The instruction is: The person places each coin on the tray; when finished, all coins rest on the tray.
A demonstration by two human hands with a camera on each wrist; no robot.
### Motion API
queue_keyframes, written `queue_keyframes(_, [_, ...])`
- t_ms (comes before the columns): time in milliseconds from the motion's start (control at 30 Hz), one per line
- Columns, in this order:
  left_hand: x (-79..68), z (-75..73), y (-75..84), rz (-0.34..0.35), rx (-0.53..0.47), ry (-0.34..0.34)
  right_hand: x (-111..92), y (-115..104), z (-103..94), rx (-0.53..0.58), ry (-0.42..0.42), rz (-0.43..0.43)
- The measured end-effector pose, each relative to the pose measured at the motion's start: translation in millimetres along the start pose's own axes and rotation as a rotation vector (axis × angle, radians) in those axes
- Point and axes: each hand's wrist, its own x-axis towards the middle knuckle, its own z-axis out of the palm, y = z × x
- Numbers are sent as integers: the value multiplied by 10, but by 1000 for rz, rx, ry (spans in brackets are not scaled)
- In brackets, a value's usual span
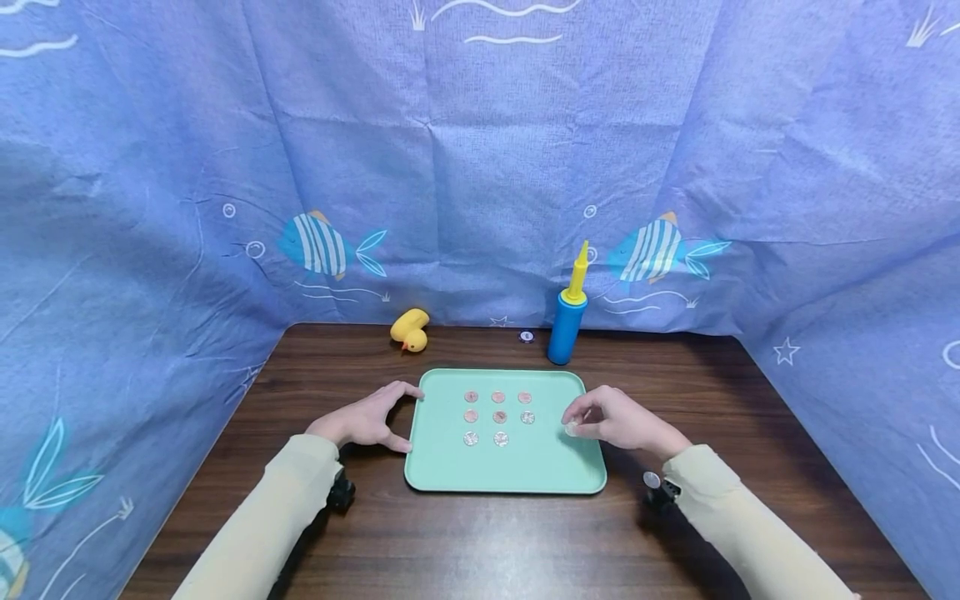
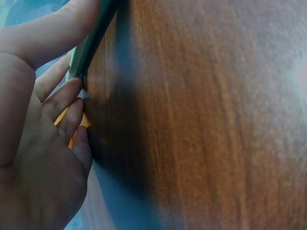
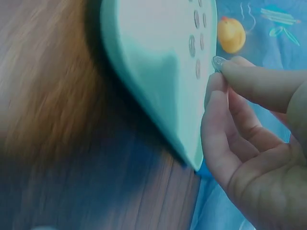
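Observation:
On the mint-green tray [image 1: 450, 475] lie several coins in rows: copper coins [image 1: 498, 397] at the back, with silver coins [image 1: 500, 438] in front and at the middle row's right end. My right hand [image 1: 622, 421] pinches a silver coin [image 3: 218, 63] between thumb and fingertips over the tray's right side. At the tray's left edge is my left hand [image 1: 367, 417], thumb and forefinger spread apart and touching the rim. In the left wrist view its other fingers [image 2: 64, 98] extend beside the tray's side wall.
Another silver coin [image 1: 651, 480] is on the dark wooden table [image 1: 480, 542] near my right wrist. Behind the tray are a yellow rubber duck [image 1: 410, 330], a small round chip [image 1: 526, 337] and a blue hand pump [image 1: 567, 325] with a yellow nozzle. Blue fish-print cloth [image 1: 480, 208] hangs around the table.

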Motion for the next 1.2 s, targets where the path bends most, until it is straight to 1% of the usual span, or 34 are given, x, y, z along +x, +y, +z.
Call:
queue_keyframes(100, [-1,-3,0,-1,-5,-1,90,-38,77,-4,-2,-23])
queue_keyframes(333, [6,-4,-12,3,6,5,265,-120,257,-10,-11,-32])
queue_keyframes(467, [2,-4,-3,-1,6,5,338,-162,341,-3,-23,-37])
queue_keyframes(633, [-15,-1,19,-12,-15,3,399,-184,424,-32,-32,-45])
queue_keyframes(833, [-15,4,17,-13,-26,3,435,-222,484,-94,-29,-61])
queue_keyframes(1033, [-14,5,8,-12,-28,5,448,-253,493,-169,-18,-76])
queue_keyframes(1200, [-12,9,-1,-12,-26,6,449,-271,489,-195,-13,-88])
